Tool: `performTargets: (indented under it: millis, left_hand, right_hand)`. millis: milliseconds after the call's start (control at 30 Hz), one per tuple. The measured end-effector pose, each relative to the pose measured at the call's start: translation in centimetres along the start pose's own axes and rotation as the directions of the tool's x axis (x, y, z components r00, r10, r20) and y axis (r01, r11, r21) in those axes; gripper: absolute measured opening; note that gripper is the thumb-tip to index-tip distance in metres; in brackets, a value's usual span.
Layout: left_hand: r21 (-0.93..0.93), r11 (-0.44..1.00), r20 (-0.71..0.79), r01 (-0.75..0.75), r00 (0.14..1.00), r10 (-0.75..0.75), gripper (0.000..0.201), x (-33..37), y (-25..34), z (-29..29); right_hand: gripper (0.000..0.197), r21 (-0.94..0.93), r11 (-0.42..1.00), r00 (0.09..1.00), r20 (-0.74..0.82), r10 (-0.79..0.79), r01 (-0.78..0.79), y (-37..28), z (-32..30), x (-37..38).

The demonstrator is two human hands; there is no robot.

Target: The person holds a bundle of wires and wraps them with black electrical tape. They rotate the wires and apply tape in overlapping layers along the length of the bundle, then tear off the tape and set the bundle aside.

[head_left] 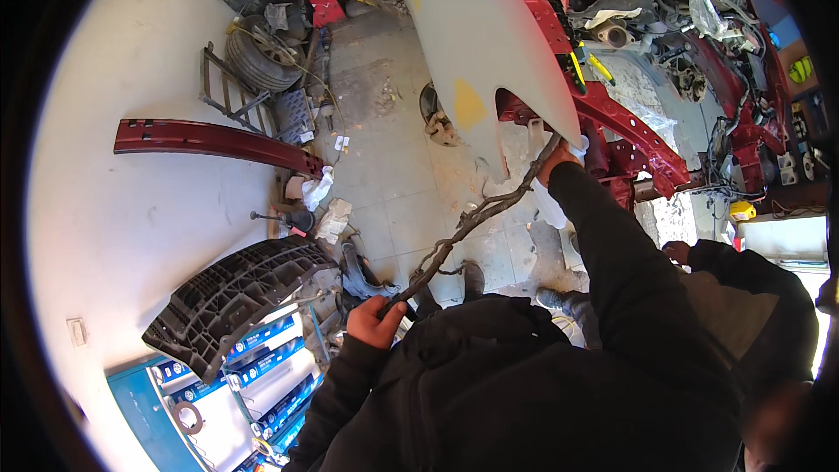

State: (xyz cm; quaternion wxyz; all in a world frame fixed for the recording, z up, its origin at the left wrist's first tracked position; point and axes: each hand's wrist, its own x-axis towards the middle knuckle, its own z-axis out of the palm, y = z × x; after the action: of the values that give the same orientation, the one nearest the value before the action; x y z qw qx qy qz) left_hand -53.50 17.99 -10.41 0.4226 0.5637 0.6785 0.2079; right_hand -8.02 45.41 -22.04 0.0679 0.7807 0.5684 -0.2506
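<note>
A long dark wiring harness [468,223], wrapped and with short branches, stretches slantwise before my body. Its lower left end is in the closed fingers of my left hand [376,322]. Farther up and to the right, my right hand [559,162] is closed round the other end, partly hidden by the sleeve. That hand is close to the lower tip of a grey fender [472,35] with yellowish patches. Just right of it is the dark red car front frame [625,127].
At right, a co-worker in dark clothes [743,297] is close to my arm. A red bumper beam [218,142], a tyre [262,57] and a black plastic panel [245,297] line the left wall. Yellow-handled pliers [594,65] rest by the frame. A blue shelf [131,402] stands lower left.
</note>
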Motion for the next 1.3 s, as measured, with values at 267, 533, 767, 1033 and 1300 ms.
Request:
performTargets:
  millis: [267,533,767,1033,1300]
  left_hand:
    - [0.017,0.998,0.086,-0.064,0.994,0.062,0.045,2.3,-0.5,-2.9]
    - [-0.068,0.989,0.228,-0.132,0.963,0.145,0.047,5.1,-2.3,-5.5]
    - [-0.122,0.980,0.384,-0.156,0.903,0.192,0.040,6.8,-3.4,-6.4]
    - [-0.096,0.974,0.411,-0.203,0.884,0.225,0.041,7.2,-3.7,-6.3]
    - [-0.168,0.964,0.452,-0.208,0.852,0.263,0.045,6.1,-4.1,-5.6]
  right_hand:
    - [0.098,-0.169,0.986,1.000,-0.011,0.002,-0.004,1.0,3.4,4.9]
    - [0.059,0.284,0.930,0.820,-0.572,-0.031,0.233,-0.5,11.1,-10.8]
    - [0.033,0.737,0.629,0.939,-0.023,-0.343,0.247,-8.0,17.1,-25.8]
    - [0.040,0.852,0.478,0.970,0.242,0.003,-0.214,-6.6,16.0,-29.0]
    - [0.038,0.826,0.486,0.951,0.305,0.043,-0.287,-5.3,17.9,-30.4]
